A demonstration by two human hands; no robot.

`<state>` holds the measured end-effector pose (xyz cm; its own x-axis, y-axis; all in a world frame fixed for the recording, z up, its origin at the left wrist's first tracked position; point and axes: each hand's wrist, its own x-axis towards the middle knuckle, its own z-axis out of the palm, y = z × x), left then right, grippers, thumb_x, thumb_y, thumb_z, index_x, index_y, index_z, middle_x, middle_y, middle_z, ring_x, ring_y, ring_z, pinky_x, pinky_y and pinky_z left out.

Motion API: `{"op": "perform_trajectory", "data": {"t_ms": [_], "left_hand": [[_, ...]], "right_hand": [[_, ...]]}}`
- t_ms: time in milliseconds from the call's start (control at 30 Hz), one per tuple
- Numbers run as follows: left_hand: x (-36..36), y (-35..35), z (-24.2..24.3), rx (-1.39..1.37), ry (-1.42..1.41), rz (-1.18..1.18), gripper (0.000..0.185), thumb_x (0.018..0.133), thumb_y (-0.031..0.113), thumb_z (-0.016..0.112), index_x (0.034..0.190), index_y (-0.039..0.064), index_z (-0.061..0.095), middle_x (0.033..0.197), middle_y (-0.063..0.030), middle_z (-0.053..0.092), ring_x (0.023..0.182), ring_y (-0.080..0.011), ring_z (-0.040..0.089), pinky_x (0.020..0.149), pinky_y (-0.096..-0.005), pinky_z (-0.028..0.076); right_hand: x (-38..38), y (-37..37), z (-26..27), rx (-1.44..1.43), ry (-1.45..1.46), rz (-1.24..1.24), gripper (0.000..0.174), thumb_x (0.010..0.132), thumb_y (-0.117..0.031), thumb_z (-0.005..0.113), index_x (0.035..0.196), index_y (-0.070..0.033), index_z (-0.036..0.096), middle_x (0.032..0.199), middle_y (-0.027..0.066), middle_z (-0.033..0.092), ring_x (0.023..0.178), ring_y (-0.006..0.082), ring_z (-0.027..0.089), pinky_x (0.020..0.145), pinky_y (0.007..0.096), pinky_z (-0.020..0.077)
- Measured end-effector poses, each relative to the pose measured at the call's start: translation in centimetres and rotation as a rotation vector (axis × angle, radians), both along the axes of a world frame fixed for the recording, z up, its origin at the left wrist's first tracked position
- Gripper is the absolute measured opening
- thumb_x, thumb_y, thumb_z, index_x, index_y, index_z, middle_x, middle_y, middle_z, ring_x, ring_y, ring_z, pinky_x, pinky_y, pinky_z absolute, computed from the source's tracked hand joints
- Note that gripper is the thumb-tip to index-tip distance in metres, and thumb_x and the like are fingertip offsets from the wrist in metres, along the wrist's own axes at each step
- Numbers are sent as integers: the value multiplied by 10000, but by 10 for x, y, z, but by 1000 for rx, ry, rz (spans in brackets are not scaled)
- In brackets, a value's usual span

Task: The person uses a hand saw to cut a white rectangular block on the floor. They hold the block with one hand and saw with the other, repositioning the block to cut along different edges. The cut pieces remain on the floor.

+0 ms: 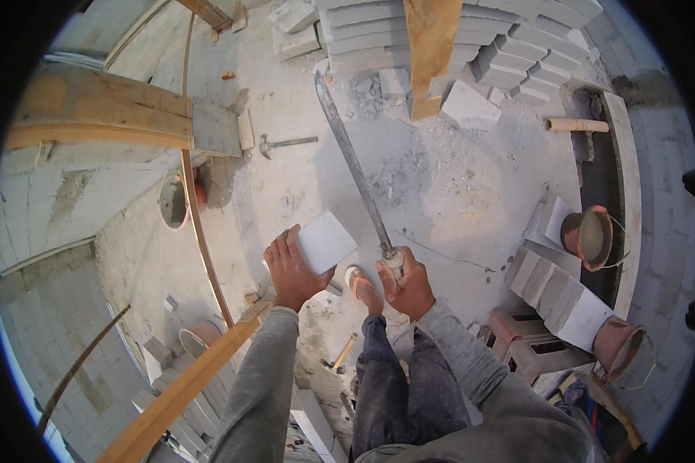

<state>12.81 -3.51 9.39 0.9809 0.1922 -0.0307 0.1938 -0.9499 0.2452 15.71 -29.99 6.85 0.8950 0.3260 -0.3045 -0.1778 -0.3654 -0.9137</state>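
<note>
My left hand (294,269) grips a pale block (327,240), probably lightweight concrete, with the fingers over its far left edge and the thumb at the near side. In my right hand (406,283) is the handle of a machete (353,159). Its long, dusty metal blade points up and away to the left, its tip far out over the floor. Blade and block are apart. Below and between my hands, one sandalled foot (364,289) stands on the dusty concrete floor (289,185).
Stacked pale blocks (370,35) stand ahead, behind rubble (405,173). A claw hammer (286,144) lies on the floor; another hammer (344,353) lies near my legs. At right are buckets (591,237) beside a floor opening (599,168). A wooden beam (191,376) crosses at left.
</note>
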Motion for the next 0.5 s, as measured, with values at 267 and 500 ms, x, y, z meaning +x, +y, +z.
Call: {"op": "perform_trajectory", "data": {"t_ms": [267,500], "left_hand": [[7,1,3,28,-5,-8,1080,636,450,904,1493,23,404,1360,-212,523,1261,-398,495,1095,-551,323],[3,0,3,7,27,10,1069,650,460,900,1491,25,405,1347,-210,521,1247,-395,491,1089,-561,321]], "right_hand": [[-4,-6,0,-306,-18,190,395,976,-275,740,1126,57,588,815,207,713,714,373,740,648,411,577],[-6,7,67,93,-127,-26,472,974,-331,716,1150,90,593,774,239,718,707,397,752,645,429,595]]}}
